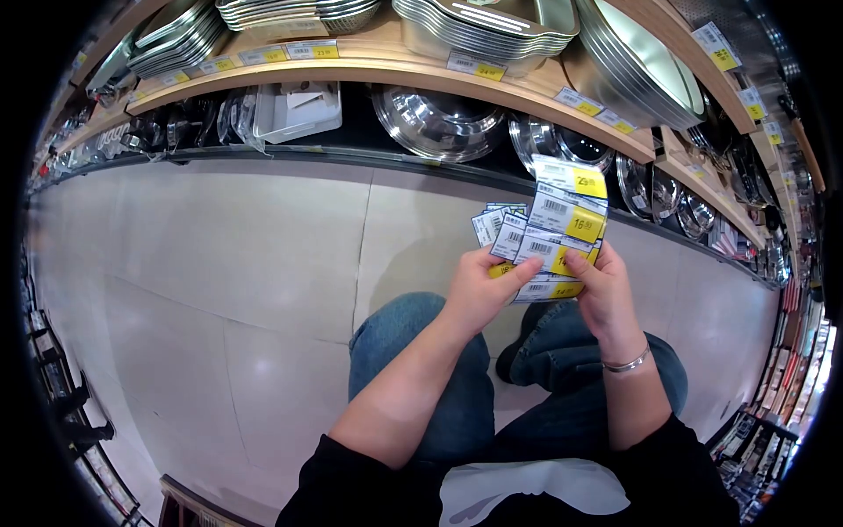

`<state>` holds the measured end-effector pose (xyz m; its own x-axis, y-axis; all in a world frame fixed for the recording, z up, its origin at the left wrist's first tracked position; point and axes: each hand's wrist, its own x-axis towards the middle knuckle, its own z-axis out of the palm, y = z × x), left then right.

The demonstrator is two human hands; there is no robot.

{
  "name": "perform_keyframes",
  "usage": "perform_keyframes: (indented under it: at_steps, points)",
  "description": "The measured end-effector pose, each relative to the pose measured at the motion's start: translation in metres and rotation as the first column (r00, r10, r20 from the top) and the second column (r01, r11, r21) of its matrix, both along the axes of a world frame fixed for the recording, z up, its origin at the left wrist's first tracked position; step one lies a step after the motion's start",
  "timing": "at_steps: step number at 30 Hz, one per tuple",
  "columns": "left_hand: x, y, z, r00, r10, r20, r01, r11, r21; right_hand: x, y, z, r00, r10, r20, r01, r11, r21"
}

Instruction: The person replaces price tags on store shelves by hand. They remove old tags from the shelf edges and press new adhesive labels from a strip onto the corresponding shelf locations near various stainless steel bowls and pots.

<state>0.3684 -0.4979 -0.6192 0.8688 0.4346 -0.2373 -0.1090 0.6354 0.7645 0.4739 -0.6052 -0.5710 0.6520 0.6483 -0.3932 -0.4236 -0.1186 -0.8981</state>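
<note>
Both hands are raised in front of my knees, gripping paper price labels. My left hand [481,285] pinches several separate labels [493,226], which fan out to the upper left, and its thumb rests on the strip's lower edge. In my right hand [599,285] is a strip of price labels [562,213], white and yellow with barcodes, its top end curling toward the shelf. My right thumb presses on a label near the strip's lower part. The fingers behind the labels are hidden.
Ahead runs a wooden shelf [369,72] with stacked metal trays [492,33] and basins [637,61], price tags along its edge. Beneath it stand metal lids [439,119] and a white plastic bin [297,110]. My knees [399,338] are bent above the tiled floor [219,263].
</note>
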Motion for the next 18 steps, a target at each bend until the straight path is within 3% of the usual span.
perform_keyframes:
  at_steps: [5, 6, 8, 13, 15, 18]
  points:
    - [-0.001, 0.0, -0.001, 0.997, -0.032, 0.073, 0.031, 0.999, 0.019, 0.011, -0.009, 0.002, 0.998, -0.005, 0.059, 0.006, 1.0, -0.018]
    - [-0.002, -0.001, -0.001, 0.998, -0.023, 0.055, 0.023, 1.0, 0.002, 0.012, -0.012, 0.002, 0.996, -0.024, 0.088, 0.028, 0.998, -0.047]
    - [-0.002, 0.002, 0.003, 0.993, -0.107, -0.056, 0.115, 0.981, 0.158, 0.013, -0.015, 0.006, 0.996, -0.002, 0.088, 0.01, 0.996, -0.09]
    - [-0.003, 0.005, 0.007, 0.98, -0.144, -0.139, 0.172, 0.959, 0.224, 0.016, -0.025, 0.008, 0.983, 0.083, 0.164, -0.04, 0.967, -0.252]
    - [-0.002, 0.004, 0.005, 0.965, -0.178, -0.195, 0.22, 0.949, 0.224, 0.015, -0.025, 0.008, 0.984, 0.077, 0.158, -0.041, 0.975, -0.22]
    - [0.005, -0.003, -0.004, 0.988, -0.121, -0.09, 0.135, 0.977, 0.166, 0.012, -0.022, 0.011, 0.987, 0.053, 0.151, -0.027, 0.985, -0.172]
